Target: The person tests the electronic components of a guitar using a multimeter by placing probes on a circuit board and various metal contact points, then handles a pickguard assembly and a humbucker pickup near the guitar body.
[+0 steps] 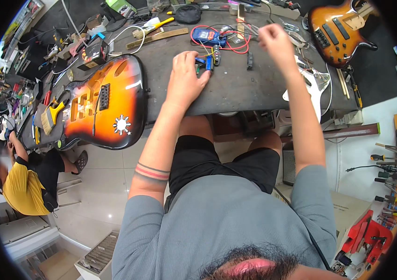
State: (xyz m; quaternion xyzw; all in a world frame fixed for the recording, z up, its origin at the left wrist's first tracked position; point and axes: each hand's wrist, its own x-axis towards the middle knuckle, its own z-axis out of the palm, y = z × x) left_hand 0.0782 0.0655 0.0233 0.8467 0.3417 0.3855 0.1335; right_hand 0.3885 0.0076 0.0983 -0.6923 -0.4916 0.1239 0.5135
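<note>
My left hand (184,77) rests flat on the dark workbench (235,88), fingertips pressing on small blue and black parts (206,62). Just past them lies a blue meter (208,36) with red and black leads (235,39) looped around it. My right hand (276,43) is raised over the bench to the right, fingers pinched together, blurred; thin wires run toward it, and I cannot tell what it grips. A small black part (249,60) lies between my hands.
A sunburst guitar body (105,105) lies at the bench's left end, another sunburst bass (336,28) at the far right. A white pickguard (312,86) hangs off the right edge. Tools crowd the back. A person in a yellow shirt (21,186) sits lower left.
</note>
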